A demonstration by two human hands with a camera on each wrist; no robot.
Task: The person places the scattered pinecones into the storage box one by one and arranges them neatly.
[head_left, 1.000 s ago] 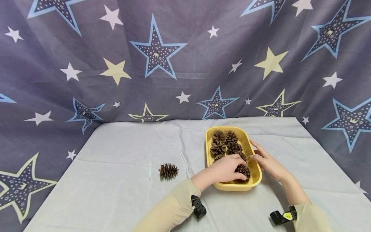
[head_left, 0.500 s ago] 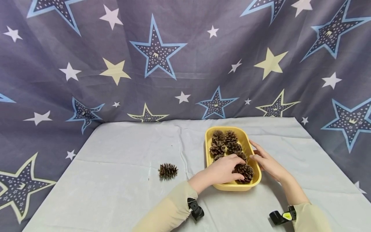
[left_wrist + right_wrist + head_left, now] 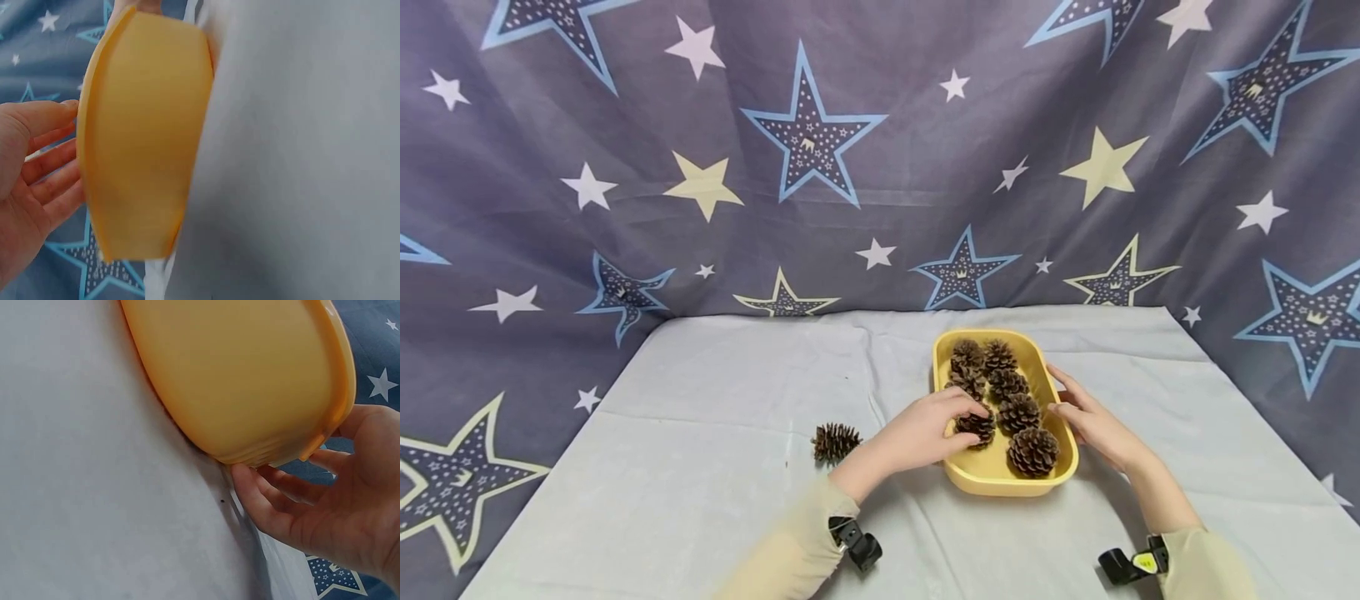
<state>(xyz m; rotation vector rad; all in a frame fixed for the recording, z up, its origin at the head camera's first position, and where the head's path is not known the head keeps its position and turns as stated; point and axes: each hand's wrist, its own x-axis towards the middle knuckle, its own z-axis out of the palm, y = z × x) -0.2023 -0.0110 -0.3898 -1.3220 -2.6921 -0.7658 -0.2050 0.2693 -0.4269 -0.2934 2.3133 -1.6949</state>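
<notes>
A yellow plastic tray (image 3: 997, 483) holds several brown pine cones, among them one (image 3: 1033, 452) in its near right corner. My left hand (image 3: 925, 429) reaches over the tray's left rim, its fingers and thumb around a pine cone (image 3: 976, 427) lying inside. In the left wrist view the wall of the tray (image 3: 150, 137) hides that cone and the fingertips. Against the right side of the tray rests my right hand (image 3: 1097, 429), thumb at the rim and fingers loosely extended along the outer wall. A single pine cone (image 3: 835, 442) lies outside, left of the tray.
The table (image 3: 700, 500) is covered with a pale grey cloth, wrinkled near the tray. Behind it hangs a dark curtain (image 3: 850, 233) printed with stars. A black wrist camera (image 3: 855, 543) is strapped at the left sleeve, another (image 3: 1131, 565) at the right.
My left hand has let go of the near right pine cone and moved left to another cone at the tray's left side. The right hand has stayed at the tray.
</notes>
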